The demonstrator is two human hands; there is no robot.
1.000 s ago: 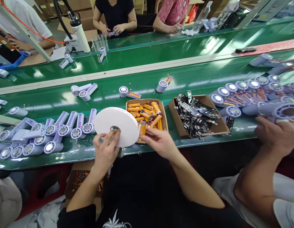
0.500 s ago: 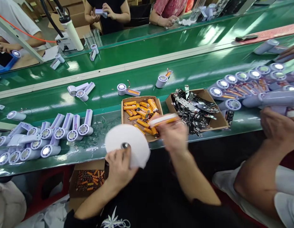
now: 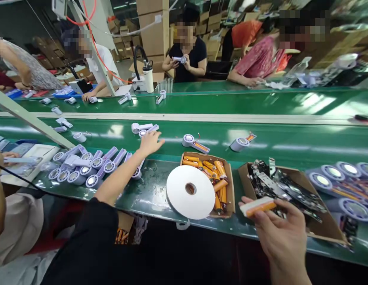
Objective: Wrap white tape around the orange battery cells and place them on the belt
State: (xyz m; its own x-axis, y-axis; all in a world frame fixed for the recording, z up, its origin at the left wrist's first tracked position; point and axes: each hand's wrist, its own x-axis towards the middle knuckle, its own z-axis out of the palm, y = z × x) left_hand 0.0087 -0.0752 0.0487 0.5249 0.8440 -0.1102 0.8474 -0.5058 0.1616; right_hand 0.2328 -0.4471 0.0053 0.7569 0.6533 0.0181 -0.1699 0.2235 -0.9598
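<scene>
In the head view my right hand (image 3: 280, 227) holds an orange cylindrical battery (image 3: 265, 206) between thumb and fingers, with a white strip along its side. My left hand (image 3: 151, 143) is stretched out over the green belt, fingers apart, beside lavender handheld fan housings (image 3: 141, 126). Whether it touches one of them cannot be seen. A white tape roll (image 3: 178, 194) lies flat, partly over a cardboard box of orange batteries (image 3: 221, 186). Right of that stands a cardboard box (image 3: 329, 227) full of black circuit boards (image 3: 279, 186).
Many lavender fan housings (image 3: 93, 181) crowd the bench at left; more fans (image 3: 335, 174) stand at right. Two wired fan parts, one a fan housing (image 3: 239, 144), lie on the green belt (image 3: 279, 136). Co-workers sit across the belt, among them a person in black (image 3: 188, 51).
My left hand has let go of the tape roll and reached forward and left to the belt. The roll now rests by the battery box. My right hand still holds the battery. The view has tilted up.
</scene>
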